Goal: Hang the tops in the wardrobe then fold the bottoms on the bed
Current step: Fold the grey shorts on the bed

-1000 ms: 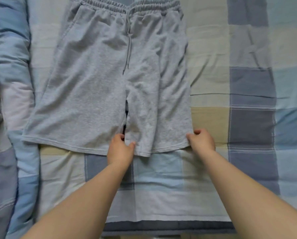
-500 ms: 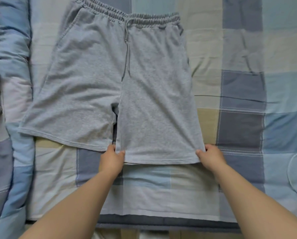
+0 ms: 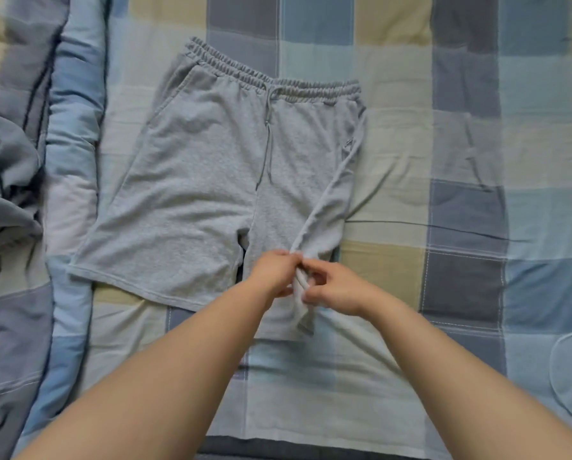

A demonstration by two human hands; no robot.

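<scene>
The folding step is under way: the grey shorts (image 3: 211, 180) lie flat on the bed (image 3: 460, 161), left hand (image 3: 273, 272) and right hand (image 3: 339, 288) each with its grip pinching the bunched right leg hem, which should next carry leftward over the other leg.

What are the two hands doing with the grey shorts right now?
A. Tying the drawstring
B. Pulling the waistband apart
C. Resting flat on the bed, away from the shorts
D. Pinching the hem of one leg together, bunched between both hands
D: the left hand and right hand meet at the hem of one leg of the grey shorts, with its fabric gathered between them, far from the waistband.
</scene>
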